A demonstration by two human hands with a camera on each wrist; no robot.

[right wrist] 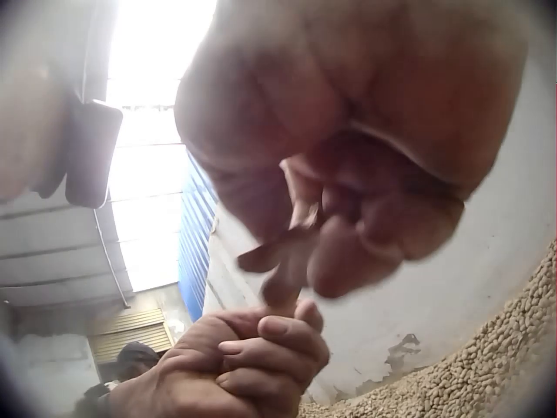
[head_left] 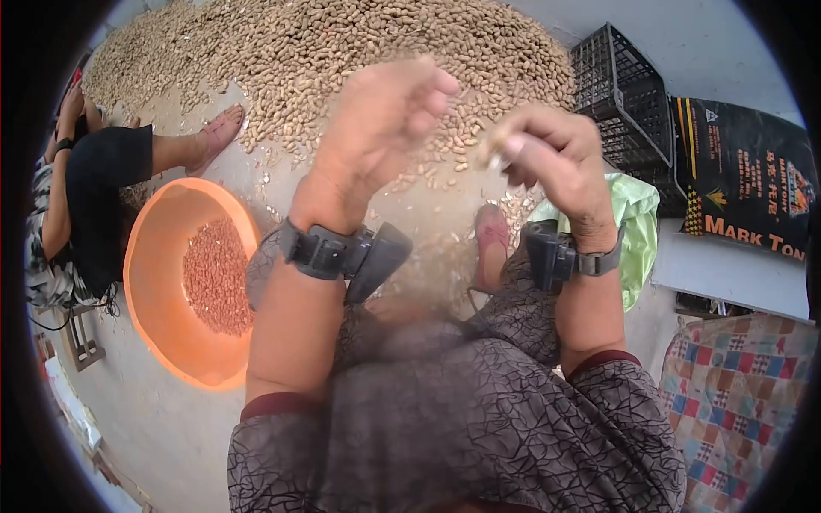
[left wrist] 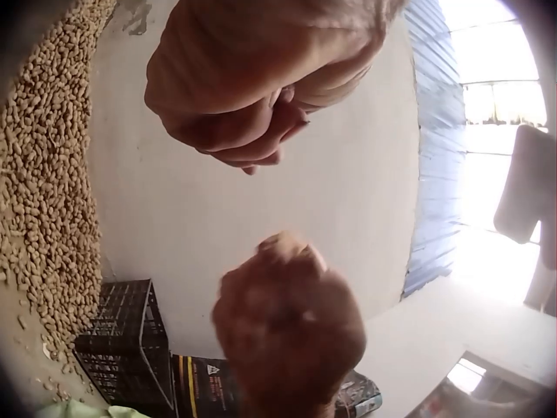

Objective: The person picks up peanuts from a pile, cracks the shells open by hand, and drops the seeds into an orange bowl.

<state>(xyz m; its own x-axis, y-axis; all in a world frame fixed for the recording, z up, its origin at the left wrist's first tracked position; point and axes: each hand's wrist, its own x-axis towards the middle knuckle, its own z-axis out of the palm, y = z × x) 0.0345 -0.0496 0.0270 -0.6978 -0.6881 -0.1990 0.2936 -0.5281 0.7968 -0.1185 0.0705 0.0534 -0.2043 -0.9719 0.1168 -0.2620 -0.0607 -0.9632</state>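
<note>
My right hand (head_left: pixel 556 158) pinches a tan peanut (head_left: pixel 487 154) between thumb and fingertips. In the right wrist view the peanut (right wrist: pixel 291 248) looks split, its parts sticking out below the fingers. Facing it, my left hand (head_left: pixel 385 128) is raised with fingers curled; its palm side is mostly hidden in the left wrist view. A short gap separates the two hands in the head view. Beyond them spreads a big heap of unshelled peanuts (head_left: pixel 410 38). To the left of my knees stands an orange basin (head_left: pixel 154 282) partly filled with reddish shelled kernels (head_left: pixel 215 278).
Black plastic crates (head_left: pixel 620 90) stand at the right, beside a black printed sack (head_left: pixel 748 175). A green plastic bag (head_left: pixel 637 231) lies by my right knee. Another person's leg (head_left: pixel 184 150) reaches in from the left. Patterned cloth (head_left: pixel 735 402) is at the lower right.
</note>
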